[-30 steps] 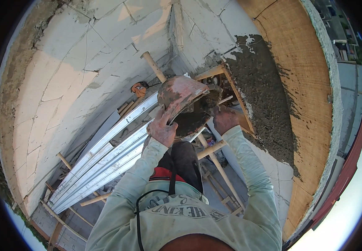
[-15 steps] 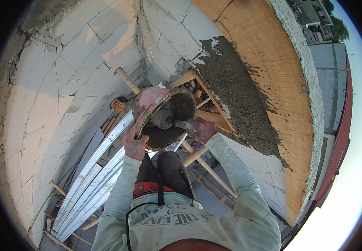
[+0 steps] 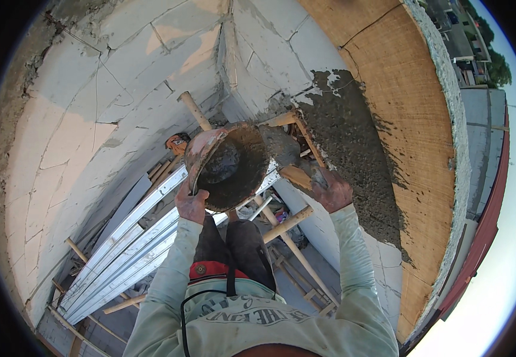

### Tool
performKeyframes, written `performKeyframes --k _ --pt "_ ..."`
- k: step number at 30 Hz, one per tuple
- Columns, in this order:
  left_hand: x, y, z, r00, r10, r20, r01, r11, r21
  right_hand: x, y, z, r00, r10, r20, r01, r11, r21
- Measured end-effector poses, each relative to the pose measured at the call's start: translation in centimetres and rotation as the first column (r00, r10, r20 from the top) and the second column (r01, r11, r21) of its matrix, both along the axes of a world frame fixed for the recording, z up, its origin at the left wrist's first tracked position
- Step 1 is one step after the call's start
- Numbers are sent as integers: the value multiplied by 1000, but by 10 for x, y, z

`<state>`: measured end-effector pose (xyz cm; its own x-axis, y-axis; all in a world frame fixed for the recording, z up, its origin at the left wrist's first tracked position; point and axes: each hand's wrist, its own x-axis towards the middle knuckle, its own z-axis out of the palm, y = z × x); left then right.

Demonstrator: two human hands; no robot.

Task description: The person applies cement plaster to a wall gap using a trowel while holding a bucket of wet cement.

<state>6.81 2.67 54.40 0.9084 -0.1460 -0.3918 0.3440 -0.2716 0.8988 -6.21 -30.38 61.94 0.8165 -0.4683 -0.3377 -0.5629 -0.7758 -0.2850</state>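
A round, mortar-crusted bucket tilts in front of my body, its wide mouth facing up and right. My left hand grips its near left rim, fingers wrapped over the edge. Wet grey mortar lies inside. To the right of the bucket, my right hand is closed round the handle of a trowel, its blade loaded with mortar and lying just past the bucket's rim. Beyond it a dark, wet mortar patch covers part of the wall beside a wooden frame.
Pale block walls meet in a corner ahead. A tan wood-grained surface runs down the right. Long silvery metal profiles lean at the lower left. Round wooden poles cross below, above a lower floor. An orange object sits behind the bucket.
My right hand has moved right, bringing the trowel out of the bucket with mortar on it. The bucket stays in my left hand, turned slightly, and the view has shifted a little.
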Motion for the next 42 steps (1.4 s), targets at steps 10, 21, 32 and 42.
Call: performKeyframes --k 10,21,32,42 --pt "-12 23 -10 998 18 -53 -12 993 116 14 -71 -24 986 -144 -87 167 877 450" --pt "-13 33 -11 999 22 -47 -17 994 105 -57 8 85 993 -70 93 77 994 -81" --pt "-23 14 47 957 -233 173 202 962 182 5 90 4 916 348 -201 -397 859 -322" --pt "-28 31 83 904 -293 311 234 948 214 20 75 -8 848 525 -71 -528 849 -32"
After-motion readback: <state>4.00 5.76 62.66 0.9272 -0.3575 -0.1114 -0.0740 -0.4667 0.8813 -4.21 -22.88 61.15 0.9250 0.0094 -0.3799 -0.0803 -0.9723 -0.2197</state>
